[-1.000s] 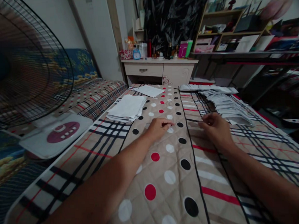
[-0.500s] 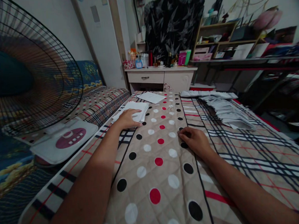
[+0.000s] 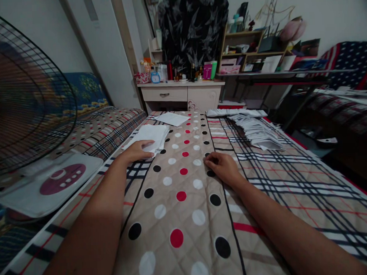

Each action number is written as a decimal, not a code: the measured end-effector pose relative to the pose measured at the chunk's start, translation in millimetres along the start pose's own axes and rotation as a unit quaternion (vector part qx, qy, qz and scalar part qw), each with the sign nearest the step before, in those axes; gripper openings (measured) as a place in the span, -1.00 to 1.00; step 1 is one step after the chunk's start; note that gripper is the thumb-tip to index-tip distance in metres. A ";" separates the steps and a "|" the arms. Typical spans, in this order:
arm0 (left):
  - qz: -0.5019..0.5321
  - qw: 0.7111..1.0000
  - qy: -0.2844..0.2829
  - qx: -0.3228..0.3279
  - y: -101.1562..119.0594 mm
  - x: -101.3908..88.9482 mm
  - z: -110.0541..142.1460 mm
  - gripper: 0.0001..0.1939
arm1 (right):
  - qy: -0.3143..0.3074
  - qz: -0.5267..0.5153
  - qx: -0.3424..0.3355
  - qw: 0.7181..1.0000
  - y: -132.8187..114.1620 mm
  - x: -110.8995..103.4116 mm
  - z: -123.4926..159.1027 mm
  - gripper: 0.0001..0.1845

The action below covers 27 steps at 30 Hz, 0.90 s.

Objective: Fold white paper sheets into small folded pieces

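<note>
My left hand [image 3: 137, 151] lies on the near edge of a stack of white sheets [image 3: 149, 135] at the left side of the quilted cover [image 3: 186, 202]. Its fingers are laid flat on the top sheet. My right hand [image 3: 220, 167] rests on the dotted part of the cover near the black seam, fingers curled loosely, with nothing visible in it. A long fanned row of white folded pieces [image 3: 258, 132] lies farther back on the right. One single white sheet [image 3: 172, 118] lies at the far end.
A standing fan [image 3: 24, 108] with its white control base [image 3: 48, 188] is close on the left. Beyond the cover stand a white drawer cabinet [image 3: 181, 95] with small bottles, a wooden shelf [image 3: 249, 49] and a long dark desk [image 3: 284, 74].
My left hand moved from the middle of the cover out to the white stack on the left. My right hand slid left from the fanned row to the dotted area. The view shifted right.
</note>
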State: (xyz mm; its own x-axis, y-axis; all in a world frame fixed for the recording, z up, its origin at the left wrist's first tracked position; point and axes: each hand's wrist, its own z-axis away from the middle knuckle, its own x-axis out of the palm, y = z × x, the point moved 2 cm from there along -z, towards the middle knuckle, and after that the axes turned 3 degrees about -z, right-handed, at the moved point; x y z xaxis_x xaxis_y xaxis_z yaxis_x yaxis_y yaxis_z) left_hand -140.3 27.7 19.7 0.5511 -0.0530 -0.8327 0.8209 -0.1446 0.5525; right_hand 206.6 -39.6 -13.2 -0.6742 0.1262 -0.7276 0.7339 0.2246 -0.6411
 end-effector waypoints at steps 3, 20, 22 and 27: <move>-0.027 1.000 0.003 0.006 -2.2 4.2 -3.5 -0.27 | -0.006 0.000 0.000 1.000 -1.2 -0.3 0.2 -0.85; 0.190 0.978 0.065 -0.055 -7.5 7.3 0.6 -0.36 | 0.003 -0.009 -0.006 1.000 -1.3 -0.4 1.4 -0.88; 0.198 0.972 0.101 -0.071 -9.2 8.6 -0.1 -0.48 | 0.001 -0.012 -0.008 1.000 -0.9 -0.1 1.0 -0.88; 0.161 0.969 0.168 -0.080 -14.2 10.8 -2.1 -0.67 | 0.001 -0.008 -0.003 1.000 -1.0 -0.8 1.0 -0.89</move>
State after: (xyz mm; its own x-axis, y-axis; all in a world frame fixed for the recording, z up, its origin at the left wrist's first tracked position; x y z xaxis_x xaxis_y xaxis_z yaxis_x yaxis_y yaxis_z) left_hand -145.7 31.2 2.9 0.7784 0.2588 -0.5719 0.5958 -0.0177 0.8030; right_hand 206.5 -40.9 -12.3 -0.6860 0.1236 -0.7170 0.7225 0.2317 -0.6514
